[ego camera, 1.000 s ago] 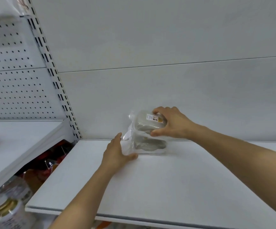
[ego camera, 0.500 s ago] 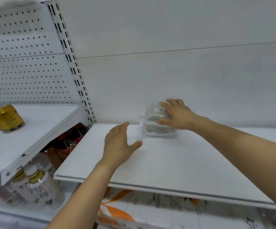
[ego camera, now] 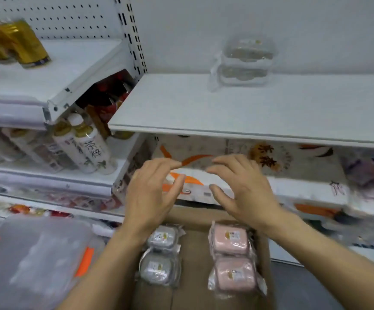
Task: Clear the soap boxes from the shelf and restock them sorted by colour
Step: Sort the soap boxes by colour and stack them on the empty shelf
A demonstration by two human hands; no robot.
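White panelled back wall [ego camera: 271, 23], pegboard panel [ego camera: 58, 16] with slotted upright [ego camera: 132, 34] at upper left, white shelf board [ego camera: 226, 108], tilted side shelf [ego camera: 54, 70], dark grey floor [ego camera: 304, 285], soft even light

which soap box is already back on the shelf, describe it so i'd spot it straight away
Find the wide white shelf above both hands. At its back, against the wall, sit two grey soap boxes, stacked, in clear wrap. They are the only things on that shelf; the other grey and pink boxes lie in the carton below.
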